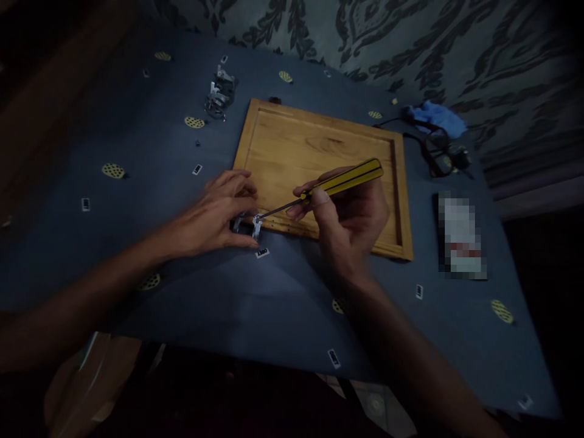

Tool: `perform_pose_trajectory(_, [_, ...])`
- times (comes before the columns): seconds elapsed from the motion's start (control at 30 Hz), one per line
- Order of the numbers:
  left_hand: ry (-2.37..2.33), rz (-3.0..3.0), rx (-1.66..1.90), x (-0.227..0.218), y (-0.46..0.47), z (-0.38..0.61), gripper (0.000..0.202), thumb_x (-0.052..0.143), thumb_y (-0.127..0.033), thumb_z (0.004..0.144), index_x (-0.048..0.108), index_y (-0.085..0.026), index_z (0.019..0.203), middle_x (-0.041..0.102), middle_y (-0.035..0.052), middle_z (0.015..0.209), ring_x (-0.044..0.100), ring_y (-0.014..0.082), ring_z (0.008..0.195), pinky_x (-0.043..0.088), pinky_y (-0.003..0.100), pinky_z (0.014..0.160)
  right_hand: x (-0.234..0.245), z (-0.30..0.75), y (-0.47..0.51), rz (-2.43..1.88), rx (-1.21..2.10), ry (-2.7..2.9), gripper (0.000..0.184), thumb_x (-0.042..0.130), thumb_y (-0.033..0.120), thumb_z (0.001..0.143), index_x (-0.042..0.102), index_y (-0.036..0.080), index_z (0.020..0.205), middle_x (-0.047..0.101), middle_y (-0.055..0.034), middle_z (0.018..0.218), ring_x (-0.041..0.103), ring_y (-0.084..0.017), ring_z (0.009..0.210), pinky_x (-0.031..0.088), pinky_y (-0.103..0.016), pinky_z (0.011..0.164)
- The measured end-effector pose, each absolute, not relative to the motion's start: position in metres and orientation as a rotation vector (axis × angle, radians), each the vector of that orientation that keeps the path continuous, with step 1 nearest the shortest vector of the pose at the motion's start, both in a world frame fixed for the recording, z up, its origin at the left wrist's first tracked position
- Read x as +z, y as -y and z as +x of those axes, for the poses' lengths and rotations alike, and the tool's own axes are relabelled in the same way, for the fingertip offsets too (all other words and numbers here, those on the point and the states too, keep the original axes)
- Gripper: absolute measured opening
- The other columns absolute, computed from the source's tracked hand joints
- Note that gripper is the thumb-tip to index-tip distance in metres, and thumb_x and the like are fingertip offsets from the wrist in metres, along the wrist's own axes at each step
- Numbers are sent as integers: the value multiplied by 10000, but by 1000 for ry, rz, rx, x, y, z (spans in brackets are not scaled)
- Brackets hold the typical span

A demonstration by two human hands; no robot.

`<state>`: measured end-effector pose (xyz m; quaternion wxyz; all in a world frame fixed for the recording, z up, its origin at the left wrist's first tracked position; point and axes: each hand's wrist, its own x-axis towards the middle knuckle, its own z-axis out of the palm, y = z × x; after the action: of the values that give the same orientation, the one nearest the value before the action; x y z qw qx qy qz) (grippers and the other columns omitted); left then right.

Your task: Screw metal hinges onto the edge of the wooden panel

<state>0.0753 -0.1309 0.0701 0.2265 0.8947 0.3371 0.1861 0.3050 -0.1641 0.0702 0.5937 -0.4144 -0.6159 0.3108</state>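
- We're seeing the right forearm (415, 347) nearest the camera, reaching in from the lower right of the frame, with dark clothing (219, 395) filling the bottom centre.
- Right hand (353, 222), right of centre: we're pinching the yellow screwdriver (347, 181) between thumb and fingers, low on the handle; the handle is pointing to the upper right, the shaft slanting down to the lower left.
- Metal hinge (257, 226), our silver piece, is sitting just left of and below centre, at the near left corner of the wooden panel (292, 146); the shaft tip is meeting it near its upper end.
- Left hand (223, 207), left of centre: thumb and fingers are closing around the hinge, thumb at the lower end; how hard they're pressing, we cannot tell.
- The panel, with its raised border, is lying tilted across the middle of the frame.
- More metal pieces (219, 92) are lying bunched at upper left, apart from the panel.
- Glasses (437, 141) and a blue cloth (440, 118) are resting at upper right; a pixelated oblong item (462, 237) is lying below them, right side.
- Blue-grey tablecloth (150, 121) with yellow prints is spreading under everything; patterned wall (378, 30) is running along the top.
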Motion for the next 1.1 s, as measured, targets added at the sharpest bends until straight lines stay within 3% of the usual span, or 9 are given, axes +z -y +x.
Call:
perform_pose_trajectory(0.23, [-931,2492,506,70,131,75,471,909,-539,780,756,-167,1025,643,155,1335,457,435,1474,435,602,1183,66,306,163,-889,718,1491,142,708,386,1024,610,316,1101,747,19,1010,756,-156,723,639,-329,602])
perform_pose_trajectory(0.4, [-944,2487,503,69,131,75,476,912,-530,780,759,-176,1060,636,154,1350,452,431,1475,443,605,1177,72,303,164,-911,723,1532,175,712,423,1018,639,311,1130,739,15,977,754,-159,701,638,-334,599])
perform_pose_trajectory(0.57, [-955,2458,492,69,131,75,495,907,-531,786,762,-191,1115,626,151,1375,425,428,1501,421,622,1203,82,299,157,-916,741,1582,172,755,427,988,650,303,1045,729,25,920,745,-154,682,645,-331,609])
perform_pose_trajectory(0.83, [-947,2440,485,71,132,75,469,882,-486,824,763,-186,1164,617,156,1403,429,412,1512,395,615,1234,98,293,145,-934,865,1648,351,835,564,880,618,292,916,675,35,844,665,-148,608,609,-322,535])
perform_pose_trajectory(1.1, [-943,2432,455,72,130,75,454,884,-491,816,772,-195,1141,603,157,1442,414,420,1522,352,640,1252,119,300,141,-844,1087,1795,276,803,538,923,716,292,1013,704,32,854,724,-170,689,620,-334,673])
